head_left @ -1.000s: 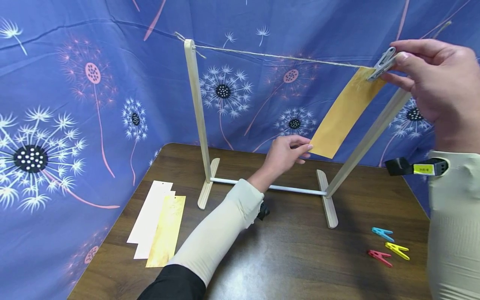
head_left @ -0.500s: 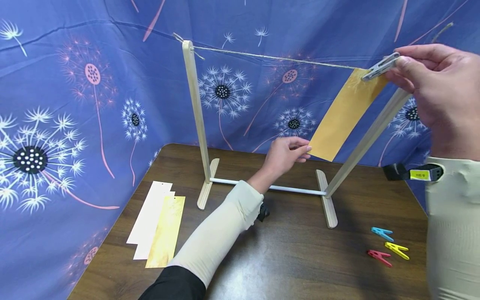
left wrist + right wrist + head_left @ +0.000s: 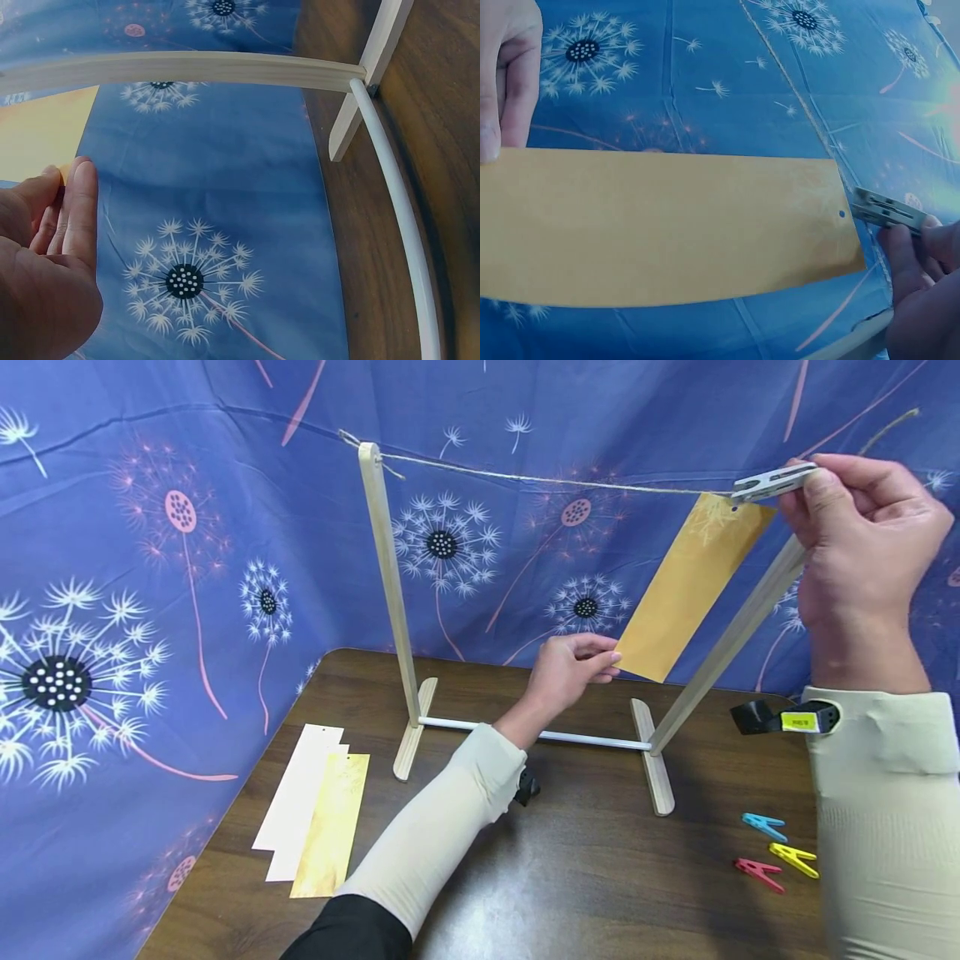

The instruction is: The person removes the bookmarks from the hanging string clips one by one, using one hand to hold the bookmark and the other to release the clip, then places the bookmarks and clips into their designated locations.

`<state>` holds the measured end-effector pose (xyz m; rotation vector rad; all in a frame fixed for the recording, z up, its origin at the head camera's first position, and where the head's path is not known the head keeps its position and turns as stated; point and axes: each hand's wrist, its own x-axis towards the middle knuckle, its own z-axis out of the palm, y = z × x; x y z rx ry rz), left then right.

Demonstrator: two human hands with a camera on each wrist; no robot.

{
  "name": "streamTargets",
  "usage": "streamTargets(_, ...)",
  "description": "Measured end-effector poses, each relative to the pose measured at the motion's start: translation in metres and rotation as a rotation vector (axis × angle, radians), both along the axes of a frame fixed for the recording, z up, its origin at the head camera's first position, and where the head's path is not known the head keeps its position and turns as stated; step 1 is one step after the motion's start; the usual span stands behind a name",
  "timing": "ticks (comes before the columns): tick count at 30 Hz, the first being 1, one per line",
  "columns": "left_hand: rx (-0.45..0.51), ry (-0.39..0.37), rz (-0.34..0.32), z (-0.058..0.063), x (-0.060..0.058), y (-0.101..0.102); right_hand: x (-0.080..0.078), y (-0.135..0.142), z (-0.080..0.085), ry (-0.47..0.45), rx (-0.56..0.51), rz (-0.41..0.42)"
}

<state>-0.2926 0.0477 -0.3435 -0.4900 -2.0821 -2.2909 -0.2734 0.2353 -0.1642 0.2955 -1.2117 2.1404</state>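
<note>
A long yellow-orange paper strip [image 3: 686, 593] hangs slanted below the string [image 3: 540, 477], its top edge right at the string near the right post. My left hand [image 3: 570, 668] pinches its lower left corner between thumb and fingers. With thumb and fingers, my right hand [image 3: 862, 527] holds a grey clothespin [image 3: 776, 482], nearly level, its tip at the strip's top edge. From the right wrist view, the clothespin [image 3: 889, 210] meets the edge beside a small punched hole [image 3: 841, 214]. Part of its handle end is hidden by the fingers.
The wooden stand has a left post [image 3: 390, 577], a right post [image 3: 731, 668] and a white crossbar [image 3: 592, 739]. Blue [image 3: 765, 827], yellow [image 3: 795, 860] and red [image 3: 759, 874] clothespins lie at the right. Several paper strips [image 3: 330, 827] overlap at the left.
The clothespin has turned from a steep slant to nearly level, and its tip has moved up from the strip's face to its top edge. The left hand keeps its place.
</note>
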Motion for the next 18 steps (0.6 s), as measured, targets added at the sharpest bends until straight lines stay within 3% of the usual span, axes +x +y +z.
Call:
streamTargets(7, 0.03, 0.006, 0.016, -0.002, 0.002, -0.002, -0.004, 0.0, -0.002, 0.028, -0.167, 0.013)
streamTargets(18, 0.026, 0.037, 0.023, -0.022, 0.012, -0.013, 0.008, 0.008, -0.002, 0.081, -0.251, 0.1)
